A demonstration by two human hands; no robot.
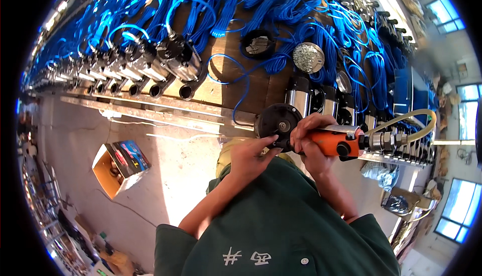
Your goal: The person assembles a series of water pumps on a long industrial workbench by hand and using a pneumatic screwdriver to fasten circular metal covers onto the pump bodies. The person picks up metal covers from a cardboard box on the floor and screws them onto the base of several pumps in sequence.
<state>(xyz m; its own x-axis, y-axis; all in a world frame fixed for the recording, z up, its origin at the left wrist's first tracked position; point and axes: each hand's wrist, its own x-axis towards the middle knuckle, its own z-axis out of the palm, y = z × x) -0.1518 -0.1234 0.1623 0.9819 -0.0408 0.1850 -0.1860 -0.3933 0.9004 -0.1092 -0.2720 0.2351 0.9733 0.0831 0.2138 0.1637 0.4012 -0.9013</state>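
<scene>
At centre top, a dark round bowl holds small pale metal parts, and just right of it a shiny round tin is filled with glittering screws or similar bits. At lower left an open cardboard box lies on the pale floor; what is inside it is too dim to tell. Blue cables, thin and looped, cover the wooden bench, with rows of steel pump bodies at upper left and right. At centre, the right hand is closed around an orange air tool with a yellowish hose. The left hand has curled fingers pinching the rim of a black round pump end, beside the tool's tip.
</scene>
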